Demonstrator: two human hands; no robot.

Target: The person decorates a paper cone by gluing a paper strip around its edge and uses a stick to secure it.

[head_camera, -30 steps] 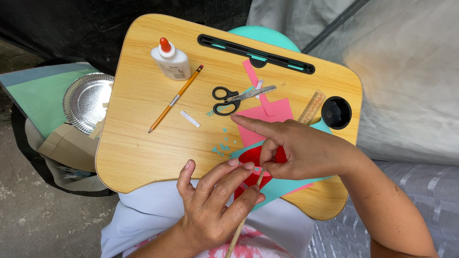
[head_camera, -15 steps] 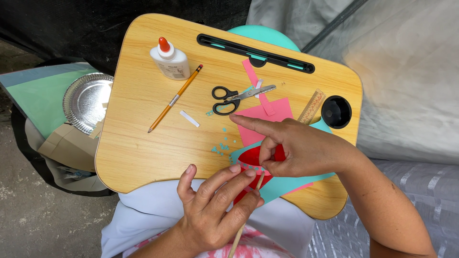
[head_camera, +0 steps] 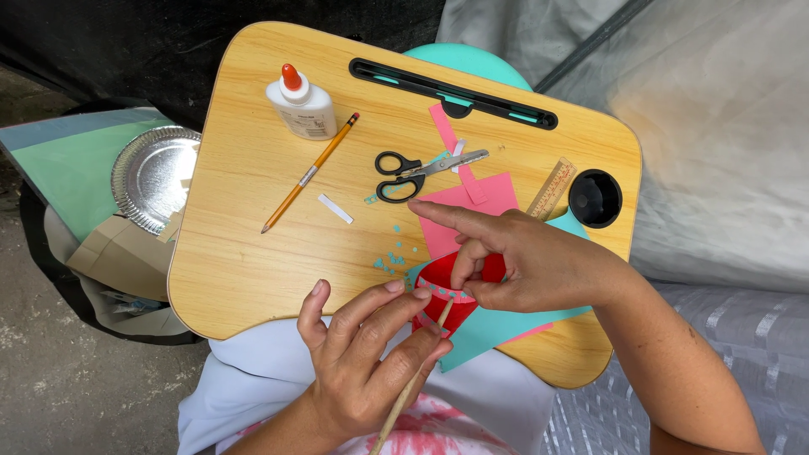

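While a wooden lap tray (head_camera: 253,253) rests across the person's knees, the left hand (head_camera: 366,358) pinches a thin wooden stick (head_camera: 410,389) between thumb and fingers, its tip touching the rim of a small red paper cup (head_camera: 445,291) at the tray's near edge. The right hand (head_camera: 522,257) grips the cup from the far side, fingers curled into its mouth and forefinger stretched out above it. The cup looks light and thin-walled, likely to crush under pressure, and is best held gently by the rim. Teal paper bits dot its edge and the wood beside it, and a teal sheet (head_camera: 497,324) lies under it with pink paper (head_camera: 472,202) beyond. Scissors (head_camera: 417,173) sit near the tray's middle, a pencil (head_camera: 309,173) and a glue bottle (head_camera: 302,105) toward the far left corner, a ruler (head_camera: 552,187) by the round cup hole (head_camera: 595,198) at the right edge. Compared with a second earlier, the left hand's fingers have lifted the stick's tip up to the cup's rim; the right hand has barely shifted.
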